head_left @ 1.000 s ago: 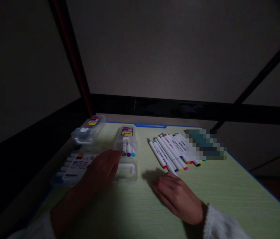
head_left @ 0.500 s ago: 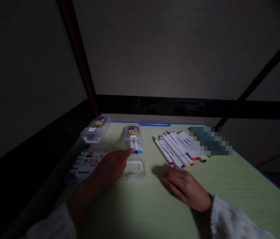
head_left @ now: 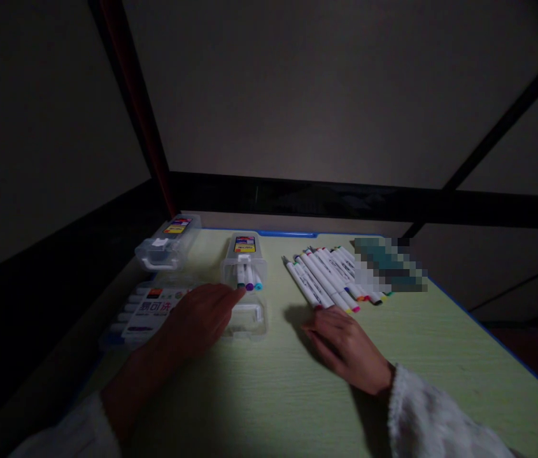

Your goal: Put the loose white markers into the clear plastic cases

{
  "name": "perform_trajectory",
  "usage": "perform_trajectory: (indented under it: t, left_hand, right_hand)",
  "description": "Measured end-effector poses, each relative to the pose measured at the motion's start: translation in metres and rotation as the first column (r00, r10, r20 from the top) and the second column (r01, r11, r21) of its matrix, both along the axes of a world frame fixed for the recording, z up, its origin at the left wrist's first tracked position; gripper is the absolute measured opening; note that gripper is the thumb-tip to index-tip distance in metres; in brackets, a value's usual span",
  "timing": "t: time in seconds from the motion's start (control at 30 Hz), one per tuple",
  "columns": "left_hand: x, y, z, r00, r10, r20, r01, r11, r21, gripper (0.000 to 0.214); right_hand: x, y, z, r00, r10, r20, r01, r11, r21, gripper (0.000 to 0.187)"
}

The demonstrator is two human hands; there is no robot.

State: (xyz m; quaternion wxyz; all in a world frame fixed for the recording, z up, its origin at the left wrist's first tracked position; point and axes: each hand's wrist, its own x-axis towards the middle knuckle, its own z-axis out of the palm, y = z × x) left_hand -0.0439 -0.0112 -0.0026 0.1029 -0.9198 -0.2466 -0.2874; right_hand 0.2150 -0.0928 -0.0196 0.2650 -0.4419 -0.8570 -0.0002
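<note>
Near the middle of the table, a clear plastic marker case (head_left: pixel 244 261) lies with its open end toward me. Ends of several white markers (head_left: pixel 249 286) show in that opening, one purple, one light blue and one dark green. My left hand (head_left: pixel 204 318) has its index finger stretched out to the dark green marker's end; the thumb is hidden. Below the case lies its clear flap with a handle (head_left: pixel 252 315). My right hand (head_left: pixel 347 350) rests on the table, fingers curled together, with nothing visible in them. It is against the near ends of a row of loose white markers (head_left: pixel 321 277).
At the back left stands another clear case (head_left: pixel 168 245) with a handle. A flat pack of markers (head_left: pixel 147 312) with a printed label lies partly behind my left forearm. On the right is a blurred greenish object (head_left: pixel 388 264). The table (head_left: pixel 431 356) has a blue edge.
The view has shifted, so everything sits a little further left and higher. My right hand has come slightly nearer the loose markers and covers some ends. My left finger stays at the case opening.
</note>
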Motion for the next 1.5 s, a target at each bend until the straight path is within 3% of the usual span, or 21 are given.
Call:
perform_trajectory:
  t: [0.2,0.33,0.43,0.73,0.97,1.5]
  left_hand:
    - [0.000,-0.001,0.002,0.996,-0.084,0.014,0.080,0.983,0.168,0.028]
    - [0.003,-0.003,0.005,0.997,-0.071,-0.023,0.074,0.979,0.189,0.030]
    - [0.004,-0.004,0.005,0.995,-0.093,-0.031,0.097,0.978,0.184,0.029]
    - [0.004,-0.004,0.005,0.996,-0.080,-0.048,0.088,0.976,0.200,0.030]
    - [0.006,-0.004,0.006,0.995,-0.097,-0.034,0.103,0.967,0.235,0.033]
    - [0.008,-0.007,0.007,0.993,-0.088,-0.079,0.103,0.971,0.216,0.036]
  right_hand:
    - [0.006,0.005,-0.006,0.968,-0.243,-0.070,0.240,0.970,-0.051,0.018]
    - [0.013,0.007,-0.006,0.867,-0.496,-0.058,0.496,0.868,-0.010,0.011]
    - [0.016,0.007,-0.004,0.810,-0.586,-0.002,0.585,0.809,0.050,0.010]
    - [0.019,0.007,-0.009,0.776,-0.614,0.143,0.607,0.789,0.095,0.017]
    - [0.018,0.007,-0.011,0.729,-0.658,0.189,0.663,0.747,0.045,0.020]
    - [0.013,0.006,-0.008,0.723,-0.631,0.283,0.653,0.757,0.020,0.028]
